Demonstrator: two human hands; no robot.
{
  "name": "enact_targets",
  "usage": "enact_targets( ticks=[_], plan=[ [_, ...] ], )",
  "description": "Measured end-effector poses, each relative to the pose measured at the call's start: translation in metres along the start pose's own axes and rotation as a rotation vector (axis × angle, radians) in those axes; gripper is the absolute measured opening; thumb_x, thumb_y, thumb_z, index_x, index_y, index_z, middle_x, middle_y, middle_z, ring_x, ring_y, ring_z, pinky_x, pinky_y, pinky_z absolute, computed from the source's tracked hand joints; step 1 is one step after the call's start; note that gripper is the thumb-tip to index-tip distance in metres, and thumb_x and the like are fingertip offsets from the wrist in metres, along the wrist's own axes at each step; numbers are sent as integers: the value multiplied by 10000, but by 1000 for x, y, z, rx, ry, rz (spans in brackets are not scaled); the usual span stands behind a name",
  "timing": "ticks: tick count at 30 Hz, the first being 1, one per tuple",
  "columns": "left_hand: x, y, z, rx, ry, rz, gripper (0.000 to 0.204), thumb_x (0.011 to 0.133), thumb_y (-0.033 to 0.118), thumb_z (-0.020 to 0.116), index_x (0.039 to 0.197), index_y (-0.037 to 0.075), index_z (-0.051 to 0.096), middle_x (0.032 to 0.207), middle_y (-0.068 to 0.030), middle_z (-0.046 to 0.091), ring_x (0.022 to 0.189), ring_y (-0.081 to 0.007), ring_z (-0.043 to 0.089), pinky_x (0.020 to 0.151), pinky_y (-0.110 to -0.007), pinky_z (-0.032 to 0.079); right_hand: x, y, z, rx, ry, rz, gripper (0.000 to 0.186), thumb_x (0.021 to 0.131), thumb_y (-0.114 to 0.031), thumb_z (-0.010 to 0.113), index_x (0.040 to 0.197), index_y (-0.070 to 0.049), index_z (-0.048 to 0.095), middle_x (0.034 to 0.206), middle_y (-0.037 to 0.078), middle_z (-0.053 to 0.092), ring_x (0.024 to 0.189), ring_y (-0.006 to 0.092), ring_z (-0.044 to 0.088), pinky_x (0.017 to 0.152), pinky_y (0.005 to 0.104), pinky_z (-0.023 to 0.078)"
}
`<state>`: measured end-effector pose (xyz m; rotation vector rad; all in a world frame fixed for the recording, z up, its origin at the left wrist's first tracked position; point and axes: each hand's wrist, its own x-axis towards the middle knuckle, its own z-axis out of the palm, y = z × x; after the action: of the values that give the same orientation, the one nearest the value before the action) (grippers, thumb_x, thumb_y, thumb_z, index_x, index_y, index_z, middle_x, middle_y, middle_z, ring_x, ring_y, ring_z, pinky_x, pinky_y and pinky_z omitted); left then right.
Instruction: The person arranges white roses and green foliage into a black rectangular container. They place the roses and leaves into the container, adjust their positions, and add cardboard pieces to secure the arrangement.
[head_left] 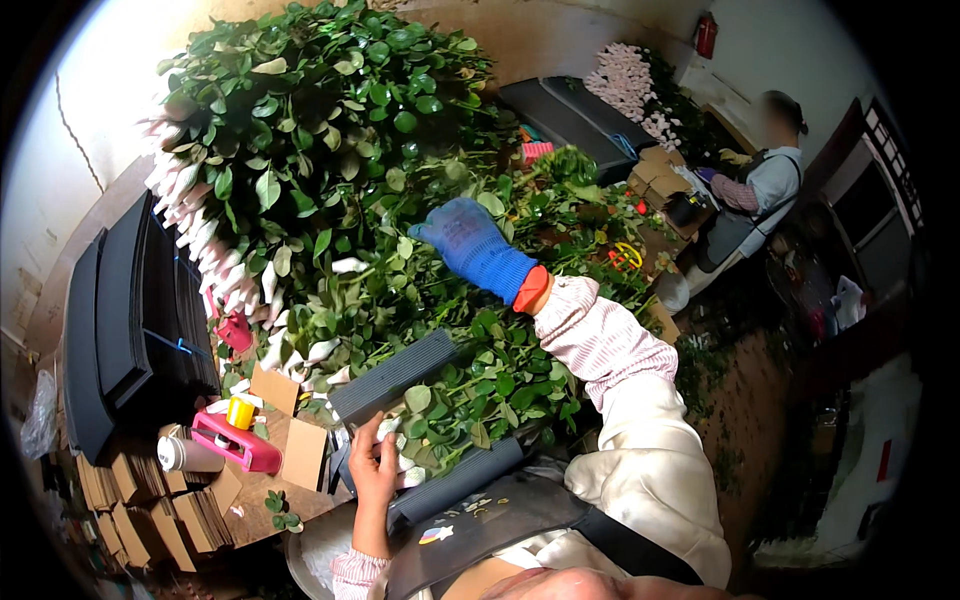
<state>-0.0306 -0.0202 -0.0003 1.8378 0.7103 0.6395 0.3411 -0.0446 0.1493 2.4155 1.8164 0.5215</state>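
My left hand point(371, 478), bare, is at the end of a ribbed grey holder point(392, 377), beside white-sleeved flower heads point(408, 474). Its fingers are apart and partly extended, touching or close to those heads. Leafy cut stems point(500, 395) lie between the holder's two sides. Farther off, my right hand point(468, 240), in a blue glove with an orange cuff, reaches over loose leafy stems. Its fingers curl downward, and what they hold, if anything, is hidden among the leaves. A tall heap of leafy flower stems point(330, 130) rises behind, its pale sleeved heads point(190, 200) facing left.
Black sheets point(130, 310) stand stacked at left, above folded cardboard pieces point(150, 510). A pink tool point(235, 443), a yellow tape roll point(240, 412) and a white lidded cup point(190, 454) are near the left table edge. Another person point(755, 195) works at far right.
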Motion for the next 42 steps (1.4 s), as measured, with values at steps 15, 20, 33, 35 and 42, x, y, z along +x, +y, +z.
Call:
enact_targets(
  ticks=[15,20,33,35,42],
  plan=[
    [0,-1,-1,46,10,2,387,924,135,707,1302,82,642,1095,-121,686,968,-286,653,854,-370,521,-192,14,30,338,-304,-87,423,793,-70,691,1211,-127,676,1294,149,634,1174,362,608,994,442,509],
    [2,4,-2,97,37,33,347,917,167,726,1250,87,667,1050,-109,690,922,-310,646,828,-390,511,-183,2,-1,46,-321,32,586,789,-83,717,1358,-124,577,1402,163,562,1297,353,533,1085,432,448],
    [1,0,-7,84,64,69,340,853,197,730,1178,113,675,990,-109,695,939,-342,651,819,-422,525,-105,-159,-14,279,-407,-248,329,965,-442,618,1184,-203,673,824,97,737,715,299,717,631,412,553],
    [1,1,-6,61,50,0,283,885,226,722,1137,105,674,954,-125,703,930,-345,661,786,-437,521,-105,-152,1,349,-352,-204,310,960,-414,636,1186,-208,683,856,95,745,732,306,719,637,415,555],
    [10,15,-7,106,155,-53,261,975,337,656,1009,78,660,811,-157,689,760,-364,689,664,-472,515,-113,-154,24,430,-312,-224,300,940,-374,666,1188,-208,700,878,94,744,766,296,723,661,408,557]
  ],
)
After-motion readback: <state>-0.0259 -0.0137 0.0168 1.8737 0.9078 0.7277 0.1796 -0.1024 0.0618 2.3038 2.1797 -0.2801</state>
